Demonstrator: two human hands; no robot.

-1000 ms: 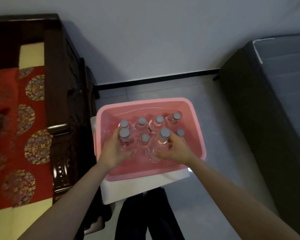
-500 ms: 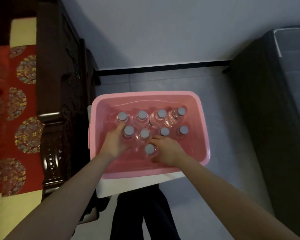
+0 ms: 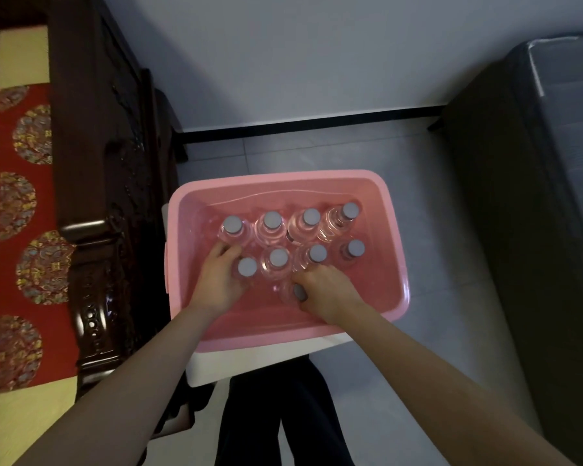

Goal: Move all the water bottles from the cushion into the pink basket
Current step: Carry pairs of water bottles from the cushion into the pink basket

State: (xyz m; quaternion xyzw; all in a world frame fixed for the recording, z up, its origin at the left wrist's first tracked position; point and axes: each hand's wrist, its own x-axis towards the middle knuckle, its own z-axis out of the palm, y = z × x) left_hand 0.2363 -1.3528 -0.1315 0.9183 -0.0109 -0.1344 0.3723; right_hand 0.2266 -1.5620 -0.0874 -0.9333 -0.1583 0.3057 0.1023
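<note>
Head view: pink basket (image 3: 389, 210) with nine upright water bottles (image 3: 272, 225), both hands (image 3: 221, 282) closed around front bottles.

The rectangular pink plastic basket (image 3: 393, 250) sits on a white support, open side up. Inside stand nine clear plastic water bottles with grey caps (image 3: 272, 220): four upright along the far wall, four in a second row, and one nearer bottle (image 3: 295, 292) alone, tilted slightly, at the front.
</note>
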